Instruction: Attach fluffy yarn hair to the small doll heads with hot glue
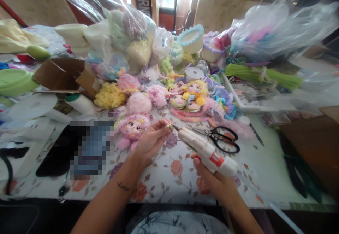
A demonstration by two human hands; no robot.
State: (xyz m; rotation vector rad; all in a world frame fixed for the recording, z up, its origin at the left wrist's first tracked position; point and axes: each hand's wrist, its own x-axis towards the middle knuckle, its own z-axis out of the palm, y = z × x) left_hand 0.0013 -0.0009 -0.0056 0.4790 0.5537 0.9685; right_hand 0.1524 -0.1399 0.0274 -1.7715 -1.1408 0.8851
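My right hand (209, 174) is wrapped round the handle of a white hot glue gun (203, 147) with orange-red parts. A long translucent glue stick (270, 202) trails from its back end. Between the fingertips of my left hand (152, 138) is pinched a small yellowish-green decoration (170, 127), too small to name exactly. The gun's dark nozzle points at it, touching or very close. A pink plush doll (134, 127) with large eyes lies just beyond my left hand. Black-handled scissors (224, 138) rest right of the gun.
Yarn pompoms (111, 96), doll faces (182, 94) and a pink-orange fuzzy strip (190, 115) crowd the table's middle. On the left are a phone (90, 152), a thread cone (79, 105) and a cardboard box (63, 75). Green stems (265, 75) lie over a white tray (238, 101) at right.
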